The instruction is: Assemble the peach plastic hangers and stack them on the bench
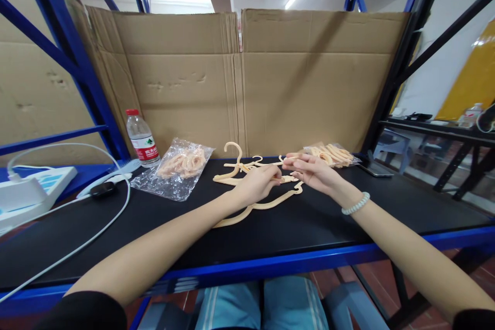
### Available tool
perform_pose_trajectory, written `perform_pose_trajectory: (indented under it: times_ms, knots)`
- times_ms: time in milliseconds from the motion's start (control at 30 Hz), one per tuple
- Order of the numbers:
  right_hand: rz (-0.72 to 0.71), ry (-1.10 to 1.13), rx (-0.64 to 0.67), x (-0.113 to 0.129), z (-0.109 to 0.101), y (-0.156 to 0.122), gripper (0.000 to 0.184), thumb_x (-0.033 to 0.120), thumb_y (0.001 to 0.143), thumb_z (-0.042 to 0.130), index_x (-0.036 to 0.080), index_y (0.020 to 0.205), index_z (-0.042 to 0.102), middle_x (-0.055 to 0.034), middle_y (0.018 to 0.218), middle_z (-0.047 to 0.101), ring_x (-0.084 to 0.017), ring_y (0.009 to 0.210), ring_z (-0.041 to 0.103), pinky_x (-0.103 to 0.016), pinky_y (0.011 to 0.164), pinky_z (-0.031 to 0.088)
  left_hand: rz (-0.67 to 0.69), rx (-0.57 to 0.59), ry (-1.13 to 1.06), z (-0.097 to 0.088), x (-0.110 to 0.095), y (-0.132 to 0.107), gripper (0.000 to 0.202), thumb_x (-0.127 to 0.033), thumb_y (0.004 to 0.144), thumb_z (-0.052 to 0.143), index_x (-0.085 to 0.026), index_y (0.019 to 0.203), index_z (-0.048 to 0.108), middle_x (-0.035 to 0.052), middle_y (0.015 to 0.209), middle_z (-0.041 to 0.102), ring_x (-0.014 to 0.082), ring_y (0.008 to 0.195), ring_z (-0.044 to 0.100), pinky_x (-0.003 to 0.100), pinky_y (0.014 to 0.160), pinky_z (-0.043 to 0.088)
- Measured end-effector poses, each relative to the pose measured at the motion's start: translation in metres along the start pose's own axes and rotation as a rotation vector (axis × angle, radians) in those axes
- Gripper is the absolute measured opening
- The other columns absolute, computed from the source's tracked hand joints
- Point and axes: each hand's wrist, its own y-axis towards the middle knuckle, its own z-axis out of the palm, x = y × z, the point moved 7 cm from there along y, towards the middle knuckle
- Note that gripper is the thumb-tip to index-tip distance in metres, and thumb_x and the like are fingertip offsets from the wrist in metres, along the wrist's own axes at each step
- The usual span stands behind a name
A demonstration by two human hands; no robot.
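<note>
Several cream plastic hangers [235, 172] lie in a loose heap in the middle of the black shelf top [294, 227]. My left hand [258, 183] is closed over a hanger piece in the heap, fingers curled round it. My right hand [312, 171] pinches a small cream hanger part [288, 161] just right of the left hand, its fingertips close to the left fingers. A longer hanger [266, 205] runs out below both hands toward me.
A clear bag of cream parts [178, 167] lies at left, another bag [331, 154] behind my right hand. A water bottle [141, 139] stands by the cardboard wall [247, 77]. White power strip [31, 191] and cables [96, 191] at far left; a phone [376, 169] at right.
</note>
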Motion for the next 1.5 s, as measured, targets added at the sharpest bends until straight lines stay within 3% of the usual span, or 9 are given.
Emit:
perform_pose_trajectory:
  times_ms: [100, 200, 433, 667, 967, 1133, 1333, 1500]
  knots:
    - [-0.065, -0.073, -0.110, -0.008, -0.004, 0.002, 0.021, 0.026, 0.068, 0.077, 0.017, 0.086, 0.070, 0.0010, 0.070, 0.062, -0.010, 0.066, 0.058, -0.019, 0.054, 0.047, 0.022, -0.019, 0.027, 0.002, -0.001, -0.002, 0.015, -0.006, 0.084, 0.048, -0.017, 0.091, 0.054, 0.0043, 0.093, 0.061, 0.0161, 0.085, 0.059, 0.027, 0.076, 0.047]
    - [-0.064, -0.113, -0.120, -0.016, -0.002, 0.002, 0.027, 0.033, 0.065, 0.080, 0.015, 0.082, 0.071, 0.0015, 0.064, 0.058, -0.009, 0.060, 0.053, -0.020, 0.051, 0.045, 0.037, -0.023, 0.061, 0.005, -0.001, -0.005, 0.014, -0.007, 0.086, 0.046, -0.016, 0.091, 0.055, 0.0057, 0.095, 0.060, 0.0165, 0.084, 0.059, 0.028, 0.075, 0.048]
    - [-0.032, -0.221, -0.112, -0.016, -0.004, 0.000, 0.025, 0.033, 0.069, 0.078, 0.016, 0.077, 0.063, -0.0007, 0.070, 0.065, -0.011, 0.065, 0.061, -0.020, 0.055, 0.048, 0.029, -0.046, 0.130, 0.005, 0.001, -0.011, 0.015, -0.012, 0.091, 0.043, -0.016, 0.094, 0.058, 0.0059, 0.092, 0.062, 0.0168, 0.084, 0.061, 0.029, 0.075, 0.050]
    - [0.260, -0.049, 0.031, -0.039, 0.004, -0.002, 0.021, 0.029, 0.073, 0.076, 0.015, 0.077, 0.061, -0.0078, 0.087, 0.070, -0.020, 0.091, 0.069, -0.029, 0.079, 0.054, 0.037, -0.050, 0.174, 0.004, -0.001, -0.013, 0.019, -0.013, 0.093, 0.041, -0.016, 0.094, 0.059, 0.0062, 0.091, 0.062, 0.0165, 0.082, 0.062, 0.028, 0.074, 0.051]
    - [0.323, -0.026, 0.022, -0.043, 0.001, -0.002, 0.015, 0.020, 0.072, 0.076, 0.013, 0.074, 0.063, -0.0094, 0.080, 0.072, -0.019, 0.081, 0.071, -0.024, 0.074, 0.057, 0.092, -0.027, 0.213, 0.009, -0.011, -0.014, 0.020, -0.016, 0.095, 0.040, -0.014, 0.090, 0.059, 0.0063, 0.088, 0.062, 0.0163, 0.078, 0.060, 0.025, 0.069, 0.048]
    - [0.269, -0.041, 0.005, -0.041, 0.000, -0.001, 0.017, 0.017, 0.067, 0.079, 0.014, 0.069, 0.062, -0.0062, 0.075, 0.071, -0.018, 0.077, 0.071, -0.027, 0.080, 0.058, 0.116, -0.032, 0.219, 0.010, -0.012, -0.014, 0.021, -0.016, 0.095, 0.040, -0.013, 0.088, 0.059, 0.0068, 0.086, 0.062, 0.0168, 0.076, 0.060, 0.026, 0.067, 0.048]
    - [0.140, -0.092, -0.086, -0.037, -0.001, 0.000, 0.026, 0.022, 0.059, 0.084, 0.015, 0.069, 0.061, -0.0036, 0.066, 0.069, -0.018, 0.065, 0.070, -0.029, 0.071, 0.060, 0.105, -0.082, 0.175, 0.010, -0.009, -0.014, 0.021, -0.018, 0.095, 0.041, -0.014, 0.088, 0.060, 0.0068, 0.086, 0.064, 0.0171, 0.077, 0.063, 0.027, 0.068, 0.050]
    - [-0.002, -0.076, -0.120, -0.033, 0.004, -0.001, 0.029, 0.030, 0.060, 0.084, 0.015, 0.072, 0.063, -0.0051, 0.070, 0.071, -0.018, 0.067, 0.070, -0.030, 0.071, 0.058, 0.097, -0.143, 0.121, 0.002, -0.004, -0.013, 0.018, -0.015, 0.093, 0.045, -0.014, 0.089, 0.062, 0.0079, 0.088, 0.068, 0.0175, 0.079, 0.065, 0.028, 0.070, 0.052]
